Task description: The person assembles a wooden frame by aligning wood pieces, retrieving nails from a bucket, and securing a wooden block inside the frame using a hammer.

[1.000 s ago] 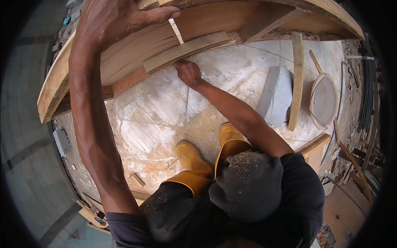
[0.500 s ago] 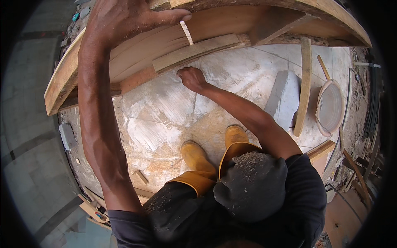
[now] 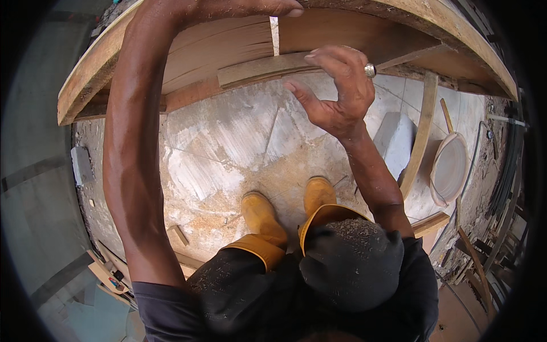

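Observation:
My left hand [image 3: 222, 8] reaches over the upper rim of a curved-looking wooden panel [image 3: 222, 43], its thumb stretched along the near side. The picture's top edge cuts off its fingers, so its grip does not show. In front of the panel, my right hand [image 3: 345, 94] is raised with thumb and fingers apart, nothing in it, and a ring on one finger. Behind its fingertips runs a wooden batten [image 3: 256, 69] along the panel's lower part. A narrow bright gap [image 3: 274, 35] splits the panel's boards.
A pale block [image 3: 393, 142] and a leaning timber strip [image 3: 420, 134] stand at the right, beside a white bucket [image 3: 450, 168]. My yellow boots [image 3: 263, 219] stand on the dusty pale floor [image 3: 216, 148]. A small wood offcut [image 3: 178, 235] lies left of them; rods and scrap wood line the right side.
My right hand has come up and to the right from the panel's lower edge, going from closed to spread fingers. My left hand stays at the upper rim as the view shifts slightly.

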Demonstrator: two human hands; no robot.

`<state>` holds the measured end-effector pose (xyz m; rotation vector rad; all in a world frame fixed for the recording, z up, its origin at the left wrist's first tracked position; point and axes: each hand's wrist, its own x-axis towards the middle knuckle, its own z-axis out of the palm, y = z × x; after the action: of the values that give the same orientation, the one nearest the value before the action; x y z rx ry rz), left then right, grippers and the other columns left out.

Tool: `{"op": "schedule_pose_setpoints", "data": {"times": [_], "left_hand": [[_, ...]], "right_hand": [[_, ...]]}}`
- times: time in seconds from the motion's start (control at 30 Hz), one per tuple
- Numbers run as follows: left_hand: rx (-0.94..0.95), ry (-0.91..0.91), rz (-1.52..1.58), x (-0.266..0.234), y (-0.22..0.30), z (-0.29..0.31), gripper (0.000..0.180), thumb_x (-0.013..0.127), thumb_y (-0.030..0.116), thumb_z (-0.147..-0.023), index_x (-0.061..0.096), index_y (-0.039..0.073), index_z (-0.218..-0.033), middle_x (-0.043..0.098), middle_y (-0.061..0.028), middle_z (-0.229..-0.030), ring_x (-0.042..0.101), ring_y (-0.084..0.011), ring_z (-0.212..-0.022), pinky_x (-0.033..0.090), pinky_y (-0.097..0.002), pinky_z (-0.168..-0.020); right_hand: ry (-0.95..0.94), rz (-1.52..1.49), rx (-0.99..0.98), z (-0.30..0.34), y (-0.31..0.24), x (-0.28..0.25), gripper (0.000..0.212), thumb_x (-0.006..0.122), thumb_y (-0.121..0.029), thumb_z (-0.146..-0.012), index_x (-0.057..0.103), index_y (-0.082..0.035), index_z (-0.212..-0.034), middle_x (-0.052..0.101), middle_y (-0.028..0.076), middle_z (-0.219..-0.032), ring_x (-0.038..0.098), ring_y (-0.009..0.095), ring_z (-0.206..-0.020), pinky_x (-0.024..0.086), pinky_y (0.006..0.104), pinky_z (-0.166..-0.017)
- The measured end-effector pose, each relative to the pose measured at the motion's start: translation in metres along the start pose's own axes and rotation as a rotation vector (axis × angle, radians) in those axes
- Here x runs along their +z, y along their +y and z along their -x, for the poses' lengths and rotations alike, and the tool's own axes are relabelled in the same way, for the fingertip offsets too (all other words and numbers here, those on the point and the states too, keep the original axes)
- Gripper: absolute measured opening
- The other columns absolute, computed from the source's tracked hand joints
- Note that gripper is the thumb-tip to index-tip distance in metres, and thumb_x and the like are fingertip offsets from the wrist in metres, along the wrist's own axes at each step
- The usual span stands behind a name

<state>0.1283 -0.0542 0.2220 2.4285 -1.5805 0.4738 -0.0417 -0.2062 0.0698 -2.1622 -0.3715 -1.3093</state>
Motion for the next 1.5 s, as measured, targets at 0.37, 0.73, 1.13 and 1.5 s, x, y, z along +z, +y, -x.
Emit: {"op": "schedule_pose_setpoints", "data": {"times": [0.37, 0.73, 1.13, 1.5], "left_hand": [[-0.275, 0.019, -0.249, 0.001, 0.021, 0.01, 0.096, 0.072, 0.085, -0.058, 0.067, -0.01, -0.072, 0.063, -0.0224, -0.065, 0.065, -0.0383, -0.066, 0.052, -0.048, -0.066], [-0.172, 0.029, -0.237, 0.004, 0.011, 0.012, 0.093, 0.074, 0.084, -0.059, 0.066, -0.008, -0.067, 0.061, -0.0214, -0.061, 0.063, -0.0353, -0.059, 0.052, -0.0453, -0.06], [-0.162, 0.04, -0.196, 0.007, 0.013, 0.011, 0.093, 0.074, 0.085, -0.058, 0.063, -0.007, -0.065, 0.056, -0.019, -0.058, 0.06, -0.0322, -0.058, 0.051, -0.0447, -0.062], [-0.119, 0.116, -0.174, 0.008, 0.026, 0.006, 0.083, 0.08, 0.074, -0.061, 0.063, -0.005, -0.078, 0.06, -0.0207, -0.077, 0.06, -0.0375, -0.077, 0.048, -0.0468, -0.071]], "right_hand": [[-0.798, 0.459, -0.142, -0.162, 0.064, -0.053, 0.093, 0.089, -0.044, -0.059, 0.057, 0.001, -0.134, 0.066, 0.024, -0.122, 0.062, 0.04, -0.115, 0.05, 0.0456, -0.098], [-0.832, 0.422, -0.13, -0.167, 0.058, -0.052, 0.077, 0.081, -0.02, -0.056, 0.061, 0.002, -0.127, 0.071, 0.022, -0.107, 0.068, 0.036, -0.098, 0.054, 0.0435, -0.088], [-0.868, 0.375, -0.116, -0.172, 0.054, -0.052, 0.075, 0.079, -0.017, -0.054, 0.063, 0.004, -0.124, 0.072, 0.023, -0.107, 0.069, 0.036, -0.095, 0.055, 0.0434, -0.085], [-0.778, 0.362, -0.228, -0.163, 0.075, -0.062, 0.079, 0.085, -0.024, -0.06, 0.058, 0.004, -0.129, 0.069, 0.024, -0.112, 0.067, 0.038, -0.103, 0.053, 0.0442, -0.09]]}}
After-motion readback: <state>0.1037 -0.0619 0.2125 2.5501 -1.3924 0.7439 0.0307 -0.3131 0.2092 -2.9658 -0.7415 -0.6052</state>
